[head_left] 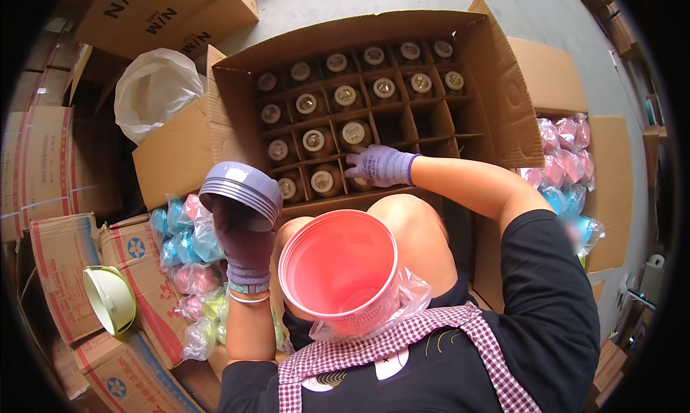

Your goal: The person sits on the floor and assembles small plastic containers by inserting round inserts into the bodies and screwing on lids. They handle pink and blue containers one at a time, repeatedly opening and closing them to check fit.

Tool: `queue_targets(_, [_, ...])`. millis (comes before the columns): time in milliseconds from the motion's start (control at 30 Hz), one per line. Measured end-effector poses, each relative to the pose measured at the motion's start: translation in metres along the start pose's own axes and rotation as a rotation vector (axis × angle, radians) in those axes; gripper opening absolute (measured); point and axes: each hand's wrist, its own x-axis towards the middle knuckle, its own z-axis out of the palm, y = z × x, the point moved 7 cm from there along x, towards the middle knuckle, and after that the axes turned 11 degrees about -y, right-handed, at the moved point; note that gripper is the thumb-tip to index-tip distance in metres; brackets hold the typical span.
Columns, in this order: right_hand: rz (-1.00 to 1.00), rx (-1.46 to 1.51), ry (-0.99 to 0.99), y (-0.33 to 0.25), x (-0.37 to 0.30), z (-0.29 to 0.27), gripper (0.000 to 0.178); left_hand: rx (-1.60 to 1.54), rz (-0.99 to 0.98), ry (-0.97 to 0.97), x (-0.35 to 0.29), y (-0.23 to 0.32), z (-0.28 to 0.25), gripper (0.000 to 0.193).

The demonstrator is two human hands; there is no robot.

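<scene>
My left hand (243,251), in a purple glove, holds up a lavender plastic tub (241,186) with a ridged rim, tilted on its side. My right hand (384,166), gloved alike, reaches into a divided cardboard box (503,89). Its fingers curl at the top of a jar (361,184) in the nearest row, mostly hidden beneath the hand. Round-topped jars (345,95) fill many compartments; several to the right hold none. On my lap, between my knees, stands a pink plastic bucket (338,265) with its mouth up and clear plastic wrap (413,294) beside it.
Bagged pink, blue and green items lie in a bundle (190,248) at left and another (564,161) at right. A pale green bucket (109,300) rests on cartons (65,269) at far left. A white plastic-lined container (158,89) stands by the box's left flap.
</scene>
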Motion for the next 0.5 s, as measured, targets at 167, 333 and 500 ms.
queue_targets(167, [0.047, -0.107, -0.003, -0.001, 0.017, 0.02, 0.044, -0.027, -0.083, -0.119, -0.011, -0.013, -0.021, 0.066])
queue_targets(333, [0.138, 0.145, 0.274, -0.016, -0.047, -0.083, 0.052, -0.169, -0.073, -0.181, -0.032, 0.0, -0.006, 0.064])
queue_targets(500, [-0.054, 0.225, 0.824, -0.066, -0.2, -0.243, 0.063, 0.102, 0.095, -0.377, -0.044, 0.016, 0.034, 0.061])
